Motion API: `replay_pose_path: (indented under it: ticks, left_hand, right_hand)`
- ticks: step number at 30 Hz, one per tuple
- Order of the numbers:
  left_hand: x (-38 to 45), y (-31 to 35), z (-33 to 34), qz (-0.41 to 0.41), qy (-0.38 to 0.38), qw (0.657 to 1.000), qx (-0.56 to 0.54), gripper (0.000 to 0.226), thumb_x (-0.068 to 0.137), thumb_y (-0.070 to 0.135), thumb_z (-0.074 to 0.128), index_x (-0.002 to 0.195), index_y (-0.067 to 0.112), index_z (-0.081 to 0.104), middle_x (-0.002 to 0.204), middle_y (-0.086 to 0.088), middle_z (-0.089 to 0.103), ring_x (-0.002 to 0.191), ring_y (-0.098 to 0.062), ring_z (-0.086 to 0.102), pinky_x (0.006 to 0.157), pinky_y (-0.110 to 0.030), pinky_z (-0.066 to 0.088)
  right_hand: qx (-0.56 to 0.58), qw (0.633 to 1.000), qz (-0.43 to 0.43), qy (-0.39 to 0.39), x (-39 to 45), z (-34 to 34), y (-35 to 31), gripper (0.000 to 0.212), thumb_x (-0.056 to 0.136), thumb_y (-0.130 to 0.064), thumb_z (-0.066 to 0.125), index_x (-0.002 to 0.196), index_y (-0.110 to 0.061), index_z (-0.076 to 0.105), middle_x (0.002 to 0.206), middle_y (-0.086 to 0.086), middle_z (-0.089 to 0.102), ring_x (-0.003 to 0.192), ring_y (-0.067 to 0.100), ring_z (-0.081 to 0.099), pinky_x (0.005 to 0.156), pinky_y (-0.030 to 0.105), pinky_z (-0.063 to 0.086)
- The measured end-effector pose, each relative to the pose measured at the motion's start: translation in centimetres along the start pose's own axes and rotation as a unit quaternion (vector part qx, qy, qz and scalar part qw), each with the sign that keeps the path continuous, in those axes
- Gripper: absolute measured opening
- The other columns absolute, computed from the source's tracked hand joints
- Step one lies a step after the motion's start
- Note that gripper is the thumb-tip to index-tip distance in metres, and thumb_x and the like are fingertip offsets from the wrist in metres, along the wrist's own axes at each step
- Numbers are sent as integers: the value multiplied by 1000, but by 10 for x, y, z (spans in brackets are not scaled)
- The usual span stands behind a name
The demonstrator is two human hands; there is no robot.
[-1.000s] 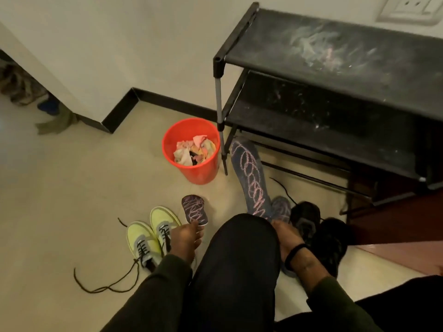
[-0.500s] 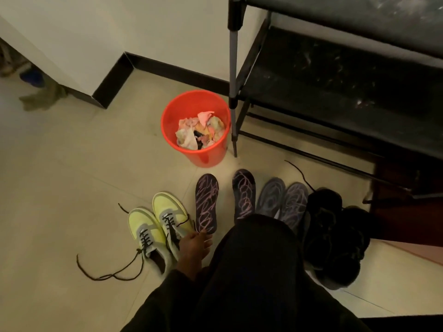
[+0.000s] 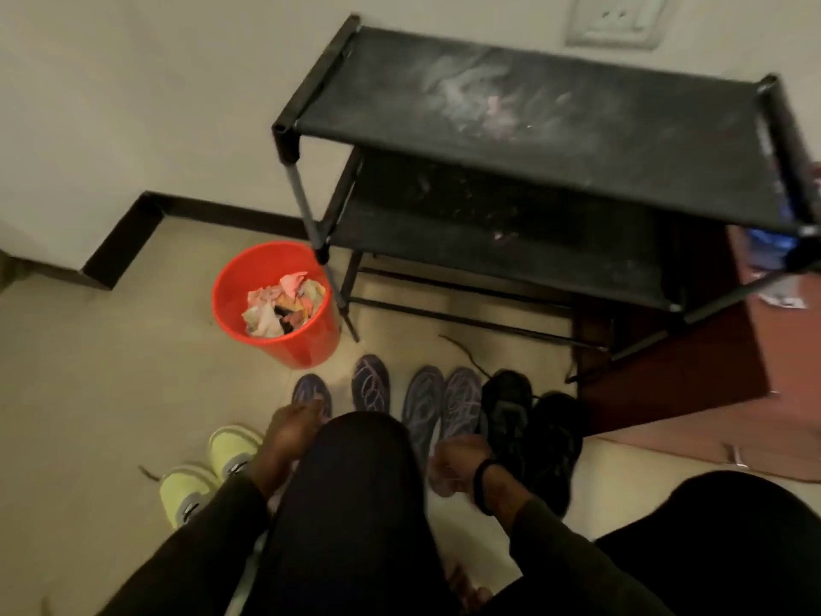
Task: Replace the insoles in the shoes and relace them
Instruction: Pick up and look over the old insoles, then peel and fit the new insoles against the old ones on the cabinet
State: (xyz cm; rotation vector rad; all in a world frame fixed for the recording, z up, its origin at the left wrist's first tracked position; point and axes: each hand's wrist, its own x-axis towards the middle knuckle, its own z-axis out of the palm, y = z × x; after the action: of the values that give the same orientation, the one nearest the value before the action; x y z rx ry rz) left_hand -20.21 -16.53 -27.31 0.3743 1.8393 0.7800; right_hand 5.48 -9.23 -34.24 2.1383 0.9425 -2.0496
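Insoles are the step in hand, I judge: four dark purple foam insoles with pale scribbled lines lie side by side on the beige tiled floor (image 3: 111,393) at lower centre, toes toward the wall. The left hand (image 3: 284,437) reaches over the leftmost insole (image 3: 306,391), fingertips on or just above its near part; whether it pinches it I cannot tell, as the view is blurred. The right hand (image 3: 453,469), with a black band at the wrist, hangs loosely curled and holds nothing, near the two rightmost insoles (image 3: 440,402).

Pale yellow-green lace-up sneakers (image 3: 213,469) stand at lower left, just beside the left forearm; black sneakers (image 3: 528,433) sit right of the insoles. None looks filled yet. The next move probably calls for lifting one insole and sliding it toe-first into a matching shoe.

Bent knee in black trousers (image 3: 355,504) hides the insoles' heels. Close behind stand a red plastic bucket of crumpled scraps (image 3: 306,344) and a black metal shoe rack (image 3: 533,140).
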Motion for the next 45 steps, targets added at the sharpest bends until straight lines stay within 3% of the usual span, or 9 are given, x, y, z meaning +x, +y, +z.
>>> replay_pose_path:
  ticks: [4,9,15,21,28,31,36,41,45]
  left_hand:
    - [-24,72,20,97,-49,992,65,18,101,12,60,108,-2,68,96,-20,69,84,-30,62,70,-30,54]
    - [-55,141,63,187,-103,961,174,46,79,67,73,96,25,77,94,-8,78,78,-23,69,73,-37,50]
    - [-119,204,168,320,-183,893,256,13,96,44,63,98,39,75,93,5,78,84,-17,74,74,-30,53]
    - [-162,239,281,460,-184,830,257,10,96,33,69,100,29,77,91,14,76,85,-2,72,78,-28,61]
    - [-157,242,371,594,-181,717,316,23,92,46,65,111,34,71,105,23,68,85,3,64,81,-23,55]
    - [-146,240,391,617,-177,686,343,35,94,54,57,123,36,64,121,23,62,105,5,60,88,-26,55]
    - [-134,234,403,623,-150,681,355,46,97,42,64,141,31,57,144,15,55,127,0,52,102,-27,51]
    - [-112,220,404,608,-152,680,380,49,93,41,70,140,36,55,141,20,56,126,5,51,105,-10,38]
    - [-105,223,403,601,-144,692,373,48,90,46,72,135,35,61,132,19,64,118,3,59,100,-14,47]
  right_hand:
    - [95,989,-106,40,-43,-48,-45,21,98,-21,59,83,-7,66,59,4,66,53,20,63,53,33,51]
    - [13,977,-211,4,-113,-113,-87,20,97,-19,60,77,-19,60,72,2,68,53,13,64,48,25,51]
    - [-106,956,-271,21,-180,-240,-82,21,85,-34,78,74,-19,69,78,4,70,72,17,66,62,28,53]
    - [30,947,-317,-44,-219,-347,-62,25,83,-23,81,103,-11,71,100,13,75,80,17,71,67,27,57]
    - [23,823,-425,377,-181,-421,-117,20,89,-18,73,108,-12,72,106,4,74,91,15,68,88,34,57]
    - [-121,797,-421,416,-154,-432,-150,31,97,-18,60,126,-11,67,128,5,67,117,21,61,105,34,47]
    - [-146,770,-376,494,-118,-442,-196,25,92,-14,62,113,-7,74,112,13,73,107,31,66,92,39,54]
    - [-54,807,-338,482,-99,-446,-217,26,92,-22,67,117,-15,71,113,13,72,102,31,68,92,42,57]
    - [-99,797,-324,499,-95,-445,-223,23,91,-18,62,110,-21,74,107,12,73,97,34,69,87,44,58]
